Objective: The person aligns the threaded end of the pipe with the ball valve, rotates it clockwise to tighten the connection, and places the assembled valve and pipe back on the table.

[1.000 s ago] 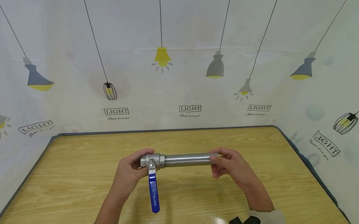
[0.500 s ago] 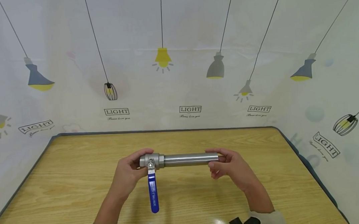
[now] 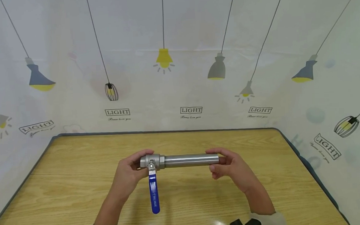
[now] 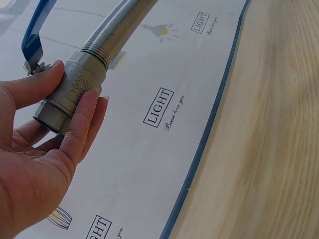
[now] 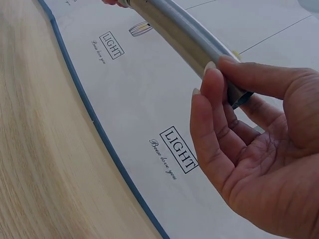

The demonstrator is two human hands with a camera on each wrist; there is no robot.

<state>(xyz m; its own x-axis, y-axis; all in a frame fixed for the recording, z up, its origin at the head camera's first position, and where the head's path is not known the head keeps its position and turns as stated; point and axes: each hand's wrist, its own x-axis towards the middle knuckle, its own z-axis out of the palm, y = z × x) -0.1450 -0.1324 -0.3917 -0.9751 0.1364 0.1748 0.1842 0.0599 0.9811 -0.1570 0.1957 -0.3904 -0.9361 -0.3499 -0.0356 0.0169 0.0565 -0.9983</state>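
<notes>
A ball valve [image 3: 153,161] with a blue lever handle [image 3: 154,194] is joined by its thread to a steel pipe [image 3: 191,160], both held level above the table. My left hand [image 3: 127,177] grips the valve body at its left end, thumb and fingers on opposite sides; the left wrist view shows "1000 WOG" cast on the valve [image 4: 79,82]. At the pipe's far end, my right hand [image 3: 233,167] pinches it between thumb and fingers. In the right wrist view the open end of the pipe [image 5: 238,95] shows between the fingers. The lever points toward me.
A wood-grain table [image 3: 79,150] lies beneath, with a dark blue edge strip along the back and sides. White sheeting [image 3: 155,103] printed with lamps and "LIGHT" labels rises behind and at both sides.
My right thumb has slid off the front of the pipe to its lower edge, baring the pipe's end. The left hand and valve have hardly moved.
</notes>
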